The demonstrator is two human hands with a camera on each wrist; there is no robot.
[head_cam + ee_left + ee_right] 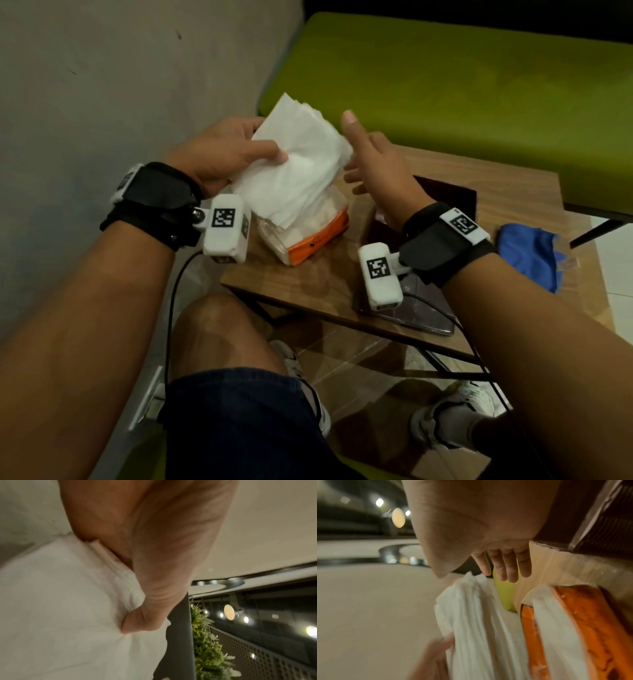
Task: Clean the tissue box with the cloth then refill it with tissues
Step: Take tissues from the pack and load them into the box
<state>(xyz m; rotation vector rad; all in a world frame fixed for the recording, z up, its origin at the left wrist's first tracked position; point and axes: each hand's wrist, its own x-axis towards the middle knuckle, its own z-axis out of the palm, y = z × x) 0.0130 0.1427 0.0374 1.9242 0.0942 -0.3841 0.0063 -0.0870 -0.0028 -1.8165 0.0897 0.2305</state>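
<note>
My left hand [236, 150] grips a thick stack of white tissues [301, 164], thumb on top, lifted above the orange and white tissue pack [308, 236] on the small wooden table [507, 185]. In the left wrist view the thumb [137, 626] presses into the tissues [68, 601]. My right hand [370, 161] is open beside the stack's right edge, fingers straight; whether it touches the stack I cannot tell. The dark brown tissue box [445, 195] stands behind my right wrist, mostly hidden. The blue cloth [531, 253] lies at the table's right end.
A green bench seat [445, 78] runs behind the table. A clear plastic lid or tray [424, 315] lies at the table's near edge under my right wrist. A grey wall is on the left. My knees and shoes are below the table.
</note>
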